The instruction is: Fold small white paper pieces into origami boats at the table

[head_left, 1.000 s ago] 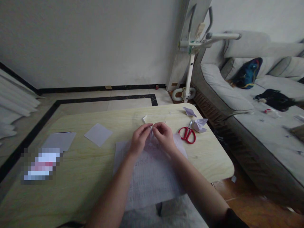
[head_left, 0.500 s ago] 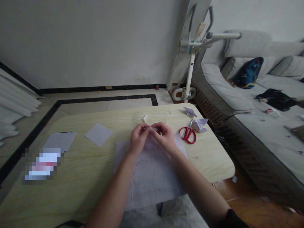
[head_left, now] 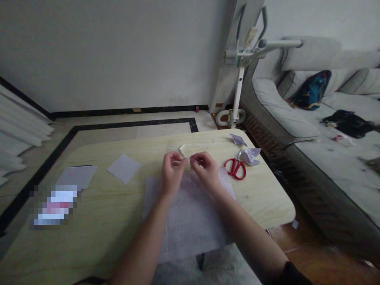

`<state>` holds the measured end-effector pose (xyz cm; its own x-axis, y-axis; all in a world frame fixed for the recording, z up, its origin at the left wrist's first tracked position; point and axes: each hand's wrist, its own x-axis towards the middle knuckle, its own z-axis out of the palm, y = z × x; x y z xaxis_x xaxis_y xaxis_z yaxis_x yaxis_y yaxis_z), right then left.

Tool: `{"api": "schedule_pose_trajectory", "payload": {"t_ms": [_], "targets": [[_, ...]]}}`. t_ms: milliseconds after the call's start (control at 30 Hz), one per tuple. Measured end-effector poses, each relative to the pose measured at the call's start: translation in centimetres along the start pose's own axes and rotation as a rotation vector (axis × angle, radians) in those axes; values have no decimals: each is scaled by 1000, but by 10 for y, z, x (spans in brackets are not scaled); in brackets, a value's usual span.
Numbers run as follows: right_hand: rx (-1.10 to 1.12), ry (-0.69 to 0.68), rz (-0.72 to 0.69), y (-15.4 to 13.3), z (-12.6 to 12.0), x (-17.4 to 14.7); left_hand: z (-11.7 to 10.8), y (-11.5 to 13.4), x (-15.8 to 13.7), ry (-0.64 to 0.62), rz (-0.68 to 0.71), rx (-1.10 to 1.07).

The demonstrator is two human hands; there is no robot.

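Observation:
Over the far edge of a large printed sheet (head_left: 192,221), my left hand (head_left: 173,170) and my right hand (head_left: 206,168) are close together with fingertips pinched. My right hand holds a small piece of white paper (head_left: 194,160), mostly hidden by the fingers. Whatever is between the left fingertips is too small to make out. Just beyond the left hand lies a small white folded paper scrap (head_left: 181,149). Red-handled scissors (head_left: 236,169) rest to the right of my right hand, beside a folded paper shape (head_left: 251,156).
Another folded paper (head_left: 238,139) lies at the table's far right corner. On the left are a square paper (head_left: 124,169), a sheet with a dark pen-like item (head_left: 80,166) along its edge, and a blurred-out bright object (head_left: 56,206). A grey sofa (head_left: 297,118) stands right of the wooden table (head_left: 118,221).
My fingertips have drawn slightly apart, and less of the small paper shows between them. The view has shifted very slightly; the things on the table lie as before.

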<state>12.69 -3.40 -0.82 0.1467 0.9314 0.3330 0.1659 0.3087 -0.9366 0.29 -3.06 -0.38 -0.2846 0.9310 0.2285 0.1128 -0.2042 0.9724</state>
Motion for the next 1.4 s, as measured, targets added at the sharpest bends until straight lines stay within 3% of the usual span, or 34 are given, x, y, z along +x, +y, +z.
{"api": "schedule_pose_trajectory", "payload": {"t_ms": [200,433,800,1400], "targets": [[169,26,80,3,0,3,1,-5,-5,-226,55,65],[282,-13,136,0,-2,5,1,-8,-5,-303,119,42],[135,-82,165,1,-8,8,-1,10,-2,-210,-122,-91],[125,-177,165,-6,-8,9,-5,8,0,-209,-171,-45]]}}
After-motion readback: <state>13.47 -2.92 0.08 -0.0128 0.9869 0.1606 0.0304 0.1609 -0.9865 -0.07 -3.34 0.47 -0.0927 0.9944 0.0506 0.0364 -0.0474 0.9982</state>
